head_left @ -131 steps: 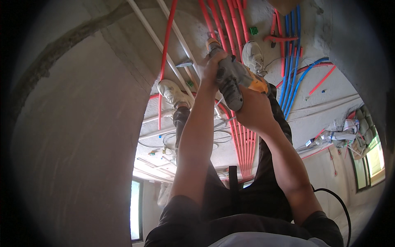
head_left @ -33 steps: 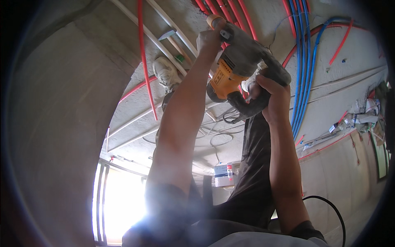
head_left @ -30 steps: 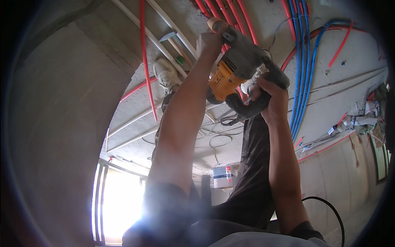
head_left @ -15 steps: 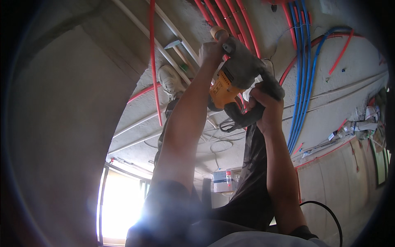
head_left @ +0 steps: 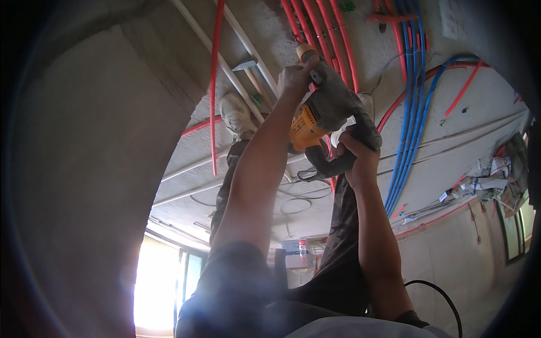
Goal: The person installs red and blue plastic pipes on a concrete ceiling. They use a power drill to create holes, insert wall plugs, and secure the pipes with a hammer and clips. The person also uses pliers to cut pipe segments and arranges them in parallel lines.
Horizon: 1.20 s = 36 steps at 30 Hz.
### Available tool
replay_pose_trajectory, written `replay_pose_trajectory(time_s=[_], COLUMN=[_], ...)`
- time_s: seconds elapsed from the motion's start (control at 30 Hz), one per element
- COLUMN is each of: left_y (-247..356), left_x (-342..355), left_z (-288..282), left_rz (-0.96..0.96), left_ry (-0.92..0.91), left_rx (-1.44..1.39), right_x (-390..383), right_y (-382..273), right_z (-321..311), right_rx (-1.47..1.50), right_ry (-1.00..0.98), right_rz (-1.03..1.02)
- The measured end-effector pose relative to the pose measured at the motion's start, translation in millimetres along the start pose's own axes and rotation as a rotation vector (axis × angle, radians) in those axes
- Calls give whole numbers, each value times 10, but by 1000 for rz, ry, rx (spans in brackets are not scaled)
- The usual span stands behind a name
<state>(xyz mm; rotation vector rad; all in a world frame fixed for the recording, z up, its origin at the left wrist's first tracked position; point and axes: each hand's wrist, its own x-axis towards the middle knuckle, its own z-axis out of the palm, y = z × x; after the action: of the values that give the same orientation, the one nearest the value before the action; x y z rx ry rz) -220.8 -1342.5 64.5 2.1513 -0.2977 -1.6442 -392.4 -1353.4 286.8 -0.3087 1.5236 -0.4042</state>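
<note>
Both my hands hold a yellow and dark grey rotary hammer (head_left: 329, 100) out in front of me. My left hand (head_left: 294, 80) is closed round its front end, beside the side handle and behind the orange-tan chuck collar. At the rear, my right hand (head_left: 362, 161) wraps the dark grip; the trigger is hidden. The chuck end points away, toward the near ends of several red conduits (head_left: 319, 31) on the concrete floor. No clear bit or contact point can be made out.
Several blue pipes (head_left: 415, 112) run along the floor at right. A loose red pipe (head_left: 215, 84), white pipes (head_left: 208, 42) and a hammer (head_left: 245, 66) are at left by my shoe (head_left: 235, 115). A bare wall (head_left: 84, 169) rises at far left. Debris (head_left: 496, 177) lies far right.
The head view has shifted a little, so the floor and pipes sit slightly differently. Both hands keep their grip on the rotary hammer, which has barely moved in the picture.
</note>
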Motion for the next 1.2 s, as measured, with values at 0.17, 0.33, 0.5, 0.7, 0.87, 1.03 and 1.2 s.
replay_pose_trajectory(time_s=[0.17,0.33,0.5,0.7,0.87,1.03,1.2], left_y=[123,250,375,470,465,504,447], left_x=[-50,-240,-293,-184,-99,-117,-69], left_z=[-5,140,189,274,368,420,438], left_rz=[-115,-120,-121,-129,-113,-128,-127], left_ry=[1,33,31,82,168,190,167], left_rx=[-9,88,33,-42,-24,21,12], right_x=[126,150,139,471,556,621,698], right_y=[13,-71,-411,-688,-760,-779,-761], right_z=[-170,-423,-292,-489,-407,-540,-597], right_rx=[40,3,-76,-114,-145,-131,-163], right_ry=[-27,-39,-55,-88,-38,-94,-138], right_rz=[50,30,-36,41,36,46,35])
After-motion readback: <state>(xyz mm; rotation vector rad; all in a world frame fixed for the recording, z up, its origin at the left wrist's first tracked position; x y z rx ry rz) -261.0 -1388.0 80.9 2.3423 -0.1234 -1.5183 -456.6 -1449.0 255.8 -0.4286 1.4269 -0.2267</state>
